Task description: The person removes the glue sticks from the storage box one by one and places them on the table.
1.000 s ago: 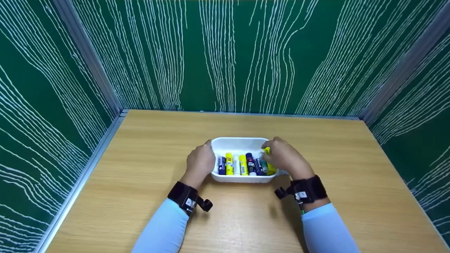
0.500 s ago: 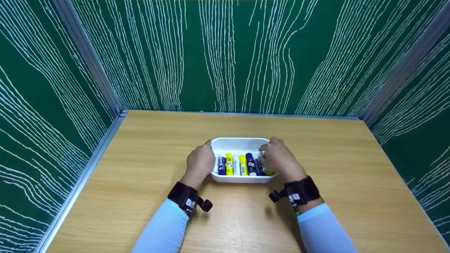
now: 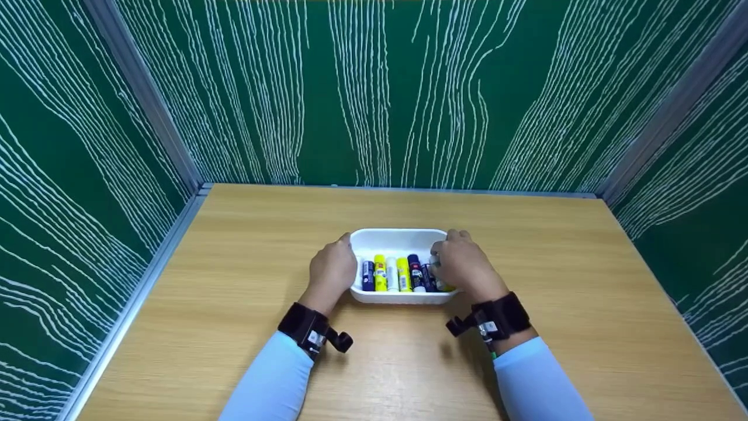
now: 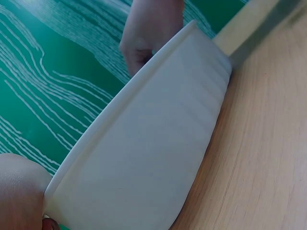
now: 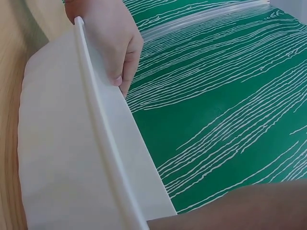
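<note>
Several sticks [image 3: 403, 275] lie in a tray [image 3: 400, 297] the left hand [image 3: 334, 266] grips, fingers curled, likely steadying it; right hand [image 3: 467, 263] inside, hold unclear

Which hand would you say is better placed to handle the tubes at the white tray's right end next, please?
Probably the right hand: it reaches inside the white tray beside the tubes at that end, while the left hand holds the opposite end.
</note>
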Demonstrator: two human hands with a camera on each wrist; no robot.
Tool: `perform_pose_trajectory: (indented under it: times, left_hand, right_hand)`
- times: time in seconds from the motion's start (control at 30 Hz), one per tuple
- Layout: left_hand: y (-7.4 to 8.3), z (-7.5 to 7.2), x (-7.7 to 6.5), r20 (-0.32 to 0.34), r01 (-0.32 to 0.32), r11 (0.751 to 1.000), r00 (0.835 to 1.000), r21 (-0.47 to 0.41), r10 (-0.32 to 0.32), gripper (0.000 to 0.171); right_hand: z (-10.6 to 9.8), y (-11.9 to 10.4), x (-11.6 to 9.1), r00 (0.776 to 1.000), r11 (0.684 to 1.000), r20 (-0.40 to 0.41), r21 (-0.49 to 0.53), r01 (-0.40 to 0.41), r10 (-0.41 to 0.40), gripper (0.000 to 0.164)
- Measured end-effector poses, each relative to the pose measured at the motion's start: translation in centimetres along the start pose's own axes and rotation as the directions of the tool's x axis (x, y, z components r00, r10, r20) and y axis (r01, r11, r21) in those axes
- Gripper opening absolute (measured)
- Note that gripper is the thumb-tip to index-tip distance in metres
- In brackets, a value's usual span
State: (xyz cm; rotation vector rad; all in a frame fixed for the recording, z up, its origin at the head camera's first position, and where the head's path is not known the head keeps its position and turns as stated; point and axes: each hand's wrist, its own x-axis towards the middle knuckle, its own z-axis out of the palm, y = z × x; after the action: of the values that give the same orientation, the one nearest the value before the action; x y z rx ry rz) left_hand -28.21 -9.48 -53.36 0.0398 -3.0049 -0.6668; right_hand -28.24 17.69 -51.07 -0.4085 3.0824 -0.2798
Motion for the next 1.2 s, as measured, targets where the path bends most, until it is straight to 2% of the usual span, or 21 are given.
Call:
perform_pose_trajectory:
  times: [0.23,0.53,0.67,0.93,1.2]
  left_hand:
    - [0.0,0.0,0.0,0.003,-0.002,1.000,1.000,-0.013,0.002,0.048]
    - [0.0,0.0,0.1,0.005,0.002,1.000,1.000,-0.009,-0.002,0.048]
    - [0.0,0.0,0.1,0.006,0.005,1.000,1.000,-0.013,-0.005,0.049]
    - [-0.1,0.0,-0.1,-0.028,-0.024,1.000,0.999,-0.008,0.024,0.044]
    - [0.0,0.0,-0.1,-0.020,-0.015,1.000,1.000,0.000,0.015,0.044]
  right_hand:
    - [-0.3,0.0,-0.1,1.000,1.000,0.008,0.004,-0.002,0.002,0.032]
    - [-0.8,0.0,-0.1,0.998,0.999,0.058,0.043,-0.018,0.015,0.030]
    - [-0.9,0.2,-0.2,0.998,0.999,0.067,0.039,-0.004,0.002,0.031]
    - [-1.4,0.0,-0.5,0.998,0.997,0.032,0.065,0.050,-0.052,0.022]
    - [-2.1,-0.6,-0.7,0.995,0.993,0.090,0.110,0.043,-0.053,0.025]
